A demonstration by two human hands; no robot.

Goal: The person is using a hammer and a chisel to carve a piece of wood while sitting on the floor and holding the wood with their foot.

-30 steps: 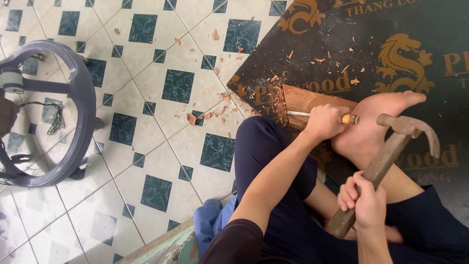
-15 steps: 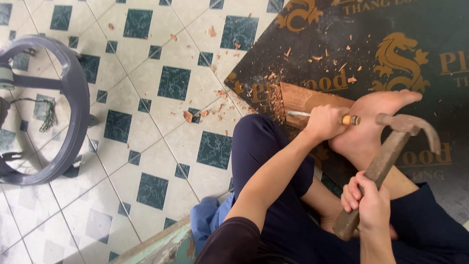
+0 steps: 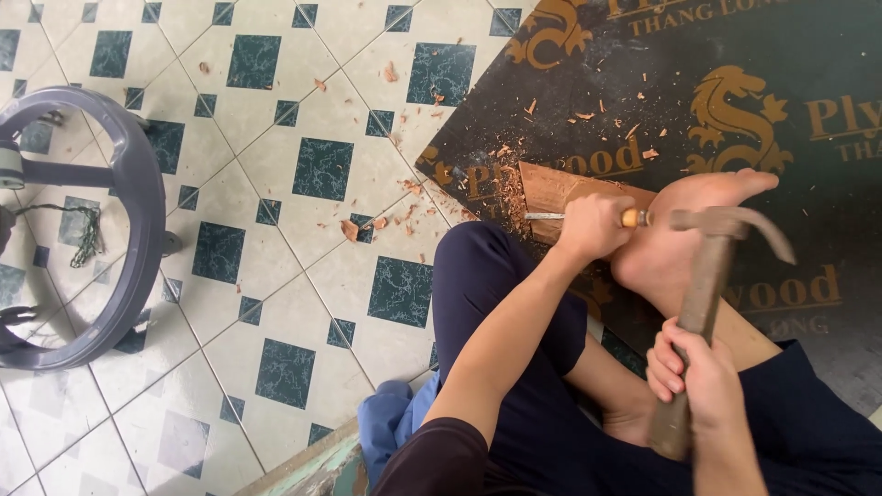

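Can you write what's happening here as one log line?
left hand: grips chisel on wood block | right hand: holds hammer | foot: on block

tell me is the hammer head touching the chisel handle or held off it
Touching, as far as the view shows: the hammer head meets the butt of the chisel held by the left hand; the right hand grips the shaft.

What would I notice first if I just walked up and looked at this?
Probably the claw hammer at the right, gripped by the right hand, its head up against the chisel that the left hand holds on a wooden block. A bare foot rests on that block, and wood chips lie scattered across the tiled floor.
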